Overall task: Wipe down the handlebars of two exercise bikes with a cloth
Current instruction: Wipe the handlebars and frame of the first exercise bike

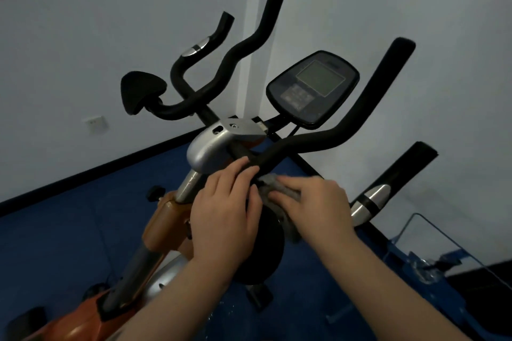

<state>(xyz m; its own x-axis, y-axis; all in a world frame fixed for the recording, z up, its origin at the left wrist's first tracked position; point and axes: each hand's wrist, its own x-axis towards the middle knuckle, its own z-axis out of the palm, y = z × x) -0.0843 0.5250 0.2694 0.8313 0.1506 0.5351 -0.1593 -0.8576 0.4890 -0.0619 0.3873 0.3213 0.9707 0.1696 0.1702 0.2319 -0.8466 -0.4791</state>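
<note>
An orange and silver exercise bike point(166, 219) stands before me with black foam handlebars point(357, 116) branching left and right from a silver clamp point(210, 147). My right hand point(315, 207) holds a grey cloth point(273, 188) against the lower right bar near the centre. My left hand point(224, 219) lies beside it, fingers curled over the bar point(241, 155) just below the clamp. A black elbow pad point(266, 252) sits partly hidden under both hands. The console point(313, 88) rises behind the clamp.
A white wall point(83, 36) with a socket point(95, 123) stands close behind the bike, above a black skirting and blue floor point(69, 230). Another black grip with silver sensors point(371, 199) juts up at right. A clear container point(432, 255) lies on the floor at lower right.
</note>
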